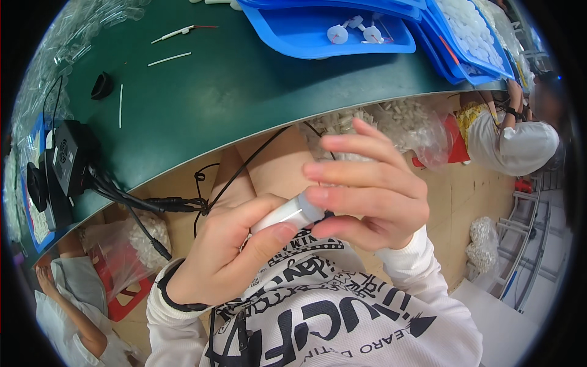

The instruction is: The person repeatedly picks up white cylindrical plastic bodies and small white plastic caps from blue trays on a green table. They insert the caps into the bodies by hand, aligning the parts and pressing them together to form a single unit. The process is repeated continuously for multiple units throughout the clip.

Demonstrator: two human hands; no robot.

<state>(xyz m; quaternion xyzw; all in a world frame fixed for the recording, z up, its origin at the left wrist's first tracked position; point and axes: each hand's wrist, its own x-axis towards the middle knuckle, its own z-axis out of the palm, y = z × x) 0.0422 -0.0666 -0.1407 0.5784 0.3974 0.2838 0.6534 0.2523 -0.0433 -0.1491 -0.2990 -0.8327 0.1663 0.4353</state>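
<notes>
A white rounded tube-shaped piece (282, 215) with a grey end (310, 209) is held over my lap, in front of my chest. My left hand (227, 248) wraps round its white body, thumb along the near side. At the grey end, my right hand (382, 192) pinches with thumb and index finger, while its other fingers stay stretched and apart. The fingers partly cover the piece, so its full shape is hidden.
Beyond my hands is a green table (202, 98) with a blue tray (293, 46), thin white sticks (169, 59) and a black cup-like part (101, 85). Black cables (147, 203) hang from its edge. Plastic bags (406, 122) stand below. Co-workers (520, 144) sit at both sides.
</notes>
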